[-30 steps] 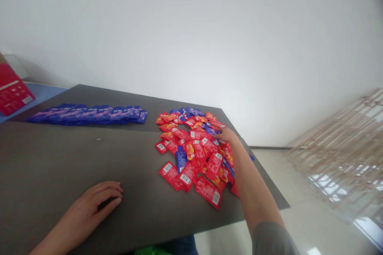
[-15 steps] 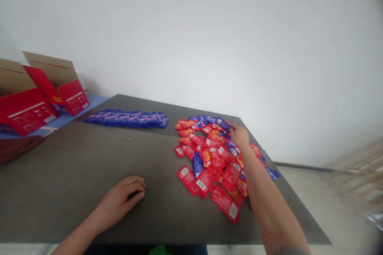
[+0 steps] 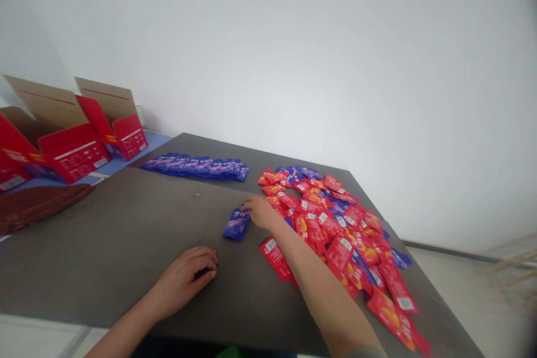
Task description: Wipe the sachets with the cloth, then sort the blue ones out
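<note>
My right hand (image 3: 260, 212) pinches the top edge of a blue-purple packet (image 3: 236, 225) just left of the mixed pile. Its printed side faces up, and its lower end is at or close to the table surface. My left hand (image 3: 188, 275) rests on the dark table, loosely curled with a gap between thumb and fingers, holding nothing. To the right spreads a heap of red packets (image 3: 312, 222) with orange prints, mixed with blue ones; my right forearm covers part of it. A row of overlapping blue packets (image 3: 197, 168) lies toward the back left.
Open red cardboard boxes (image 3: 73, 148) with brown inner flaps stand on a blue surface at the left. A dark red-brown cloth (image 3: 46, 204) lies at the table's left side. Behind the table (image 3: 138, 235) rises a white wall (image 3: 268, 56). The table's right edge drops to a pale floor.
My right hand has moved left and nearer from the heap's far side, bringing a blue packet over to the table's middle. The left hand stays resting. The view has shifted somewhat.
</note>
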Demonstrator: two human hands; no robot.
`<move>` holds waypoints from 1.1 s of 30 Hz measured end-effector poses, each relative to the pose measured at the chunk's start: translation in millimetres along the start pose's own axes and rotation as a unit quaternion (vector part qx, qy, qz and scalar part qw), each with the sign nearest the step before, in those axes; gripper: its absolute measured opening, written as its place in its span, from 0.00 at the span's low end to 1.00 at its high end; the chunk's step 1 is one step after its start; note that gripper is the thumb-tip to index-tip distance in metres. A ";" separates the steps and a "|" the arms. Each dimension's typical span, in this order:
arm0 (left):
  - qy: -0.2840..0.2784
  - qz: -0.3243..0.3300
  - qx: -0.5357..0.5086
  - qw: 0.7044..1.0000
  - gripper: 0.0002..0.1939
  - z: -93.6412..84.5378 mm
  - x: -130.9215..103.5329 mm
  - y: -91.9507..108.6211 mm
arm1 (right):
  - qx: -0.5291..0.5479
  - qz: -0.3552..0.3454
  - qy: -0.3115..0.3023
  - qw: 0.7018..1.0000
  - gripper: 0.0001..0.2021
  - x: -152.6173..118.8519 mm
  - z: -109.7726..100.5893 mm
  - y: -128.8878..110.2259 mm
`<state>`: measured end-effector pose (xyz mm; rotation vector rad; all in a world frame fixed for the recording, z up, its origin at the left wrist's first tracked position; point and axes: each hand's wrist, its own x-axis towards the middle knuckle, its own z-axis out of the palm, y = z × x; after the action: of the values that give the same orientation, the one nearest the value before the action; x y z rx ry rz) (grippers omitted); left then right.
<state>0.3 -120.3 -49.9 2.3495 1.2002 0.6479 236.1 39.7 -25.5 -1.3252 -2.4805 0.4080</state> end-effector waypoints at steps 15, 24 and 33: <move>-0.023 -0.028 -0.021 0.999 0.06 2.5 -0.8 -1.7 | -0.129 0.021 0.072 0.989 0.37 -1.4 39.3 -54.4; -0.011 -0.009 -0.043 0.999 0.05 1.6 -3.3 1.5 | -0.013 0.238 -0.033 0.971 0.29 3.2 25.8 -46.0; 0.002 0.007 -0.059 0.998 0.07 7.1 -4.4 -3.2 | 0.060 0.248 0.067 0.965 0.24 142.0 8.3 -44.6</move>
<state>0.0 -123.4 -58.4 2.2620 1.1173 0.7075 124.0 133.9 2.0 -1.8491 -1.9623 0.5457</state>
